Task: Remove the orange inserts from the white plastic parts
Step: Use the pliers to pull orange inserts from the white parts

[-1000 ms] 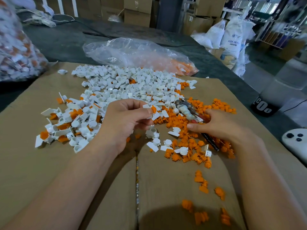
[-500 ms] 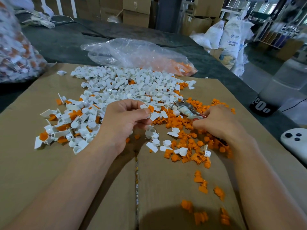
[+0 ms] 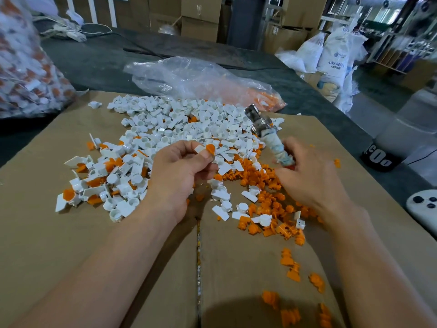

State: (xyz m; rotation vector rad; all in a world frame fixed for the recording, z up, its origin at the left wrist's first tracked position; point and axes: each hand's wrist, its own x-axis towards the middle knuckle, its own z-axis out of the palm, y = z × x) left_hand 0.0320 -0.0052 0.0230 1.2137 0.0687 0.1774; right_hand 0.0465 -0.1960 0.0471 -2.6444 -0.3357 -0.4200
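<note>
My left hand (image 3: 182,171) pinches a white plastic part with an orange insert (image 3: 206,149) between thumb and fingers, held above the cardboard. My right hand (image 3: 307,176) grips the handles of a pair of pliers (image 3: 267,133), whose cloth-wrapped shaft and metal head point up and away, just right of the held part. A big pile of white parts (image 3: 179,124) covers the far middle of the cardboard. Parts with orange inserts still in them (image 3: 94,185) lie at the left. Loose orange inserts (image 3: 267,200) are heaped under and beside my right hand.
The work surface is a flattened cardboard sheet (image 3: 71,245) on a dark table. A clear plastic bag (image 3: 194,79) lies behind the pile, another full bag (image 3: 26,74) at far left. A white controller (image 3: 423,207) sits at the right edge. Stray orange inserts (image 3: 293,268) lie near me.
My right hand has picked the pliers up from the orange heap and raised them upright. My left hand has lifted its part a little and turned the orange insert outward.
</note>
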